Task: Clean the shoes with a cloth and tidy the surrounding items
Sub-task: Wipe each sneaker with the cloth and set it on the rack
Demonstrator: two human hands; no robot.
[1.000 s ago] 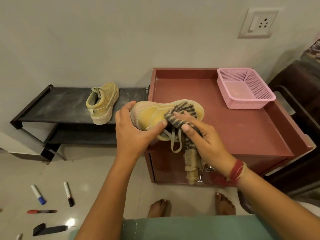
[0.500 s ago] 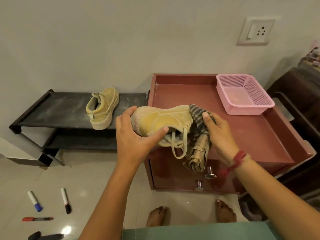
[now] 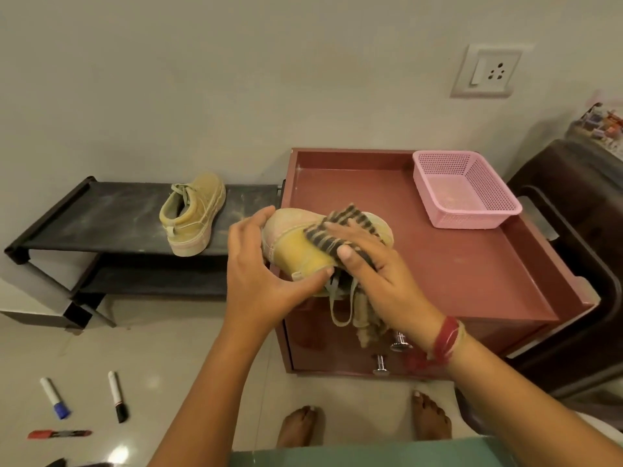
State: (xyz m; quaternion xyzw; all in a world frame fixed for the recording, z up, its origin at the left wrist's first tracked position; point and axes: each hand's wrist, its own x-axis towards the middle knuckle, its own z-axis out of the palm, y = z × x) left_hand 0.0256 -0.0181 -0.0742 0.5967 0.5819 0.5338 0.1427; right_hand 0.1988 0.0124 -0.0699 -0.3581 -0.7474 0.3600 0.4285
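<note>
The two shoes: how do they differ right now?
The held shoe lies tipped sideways in the left hand, the right hand pressing a striped cloth on it; the other shoe stands upright, untouched, on the black rack. Both are tan lace-ups.

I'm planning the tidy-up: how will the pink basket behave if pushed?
The pink basket looks like thin perforated plastic, so it is probably light and slightly flexible. Low and flat-bottomed on the red cabinet top, it should slide rather than tip.
</note>
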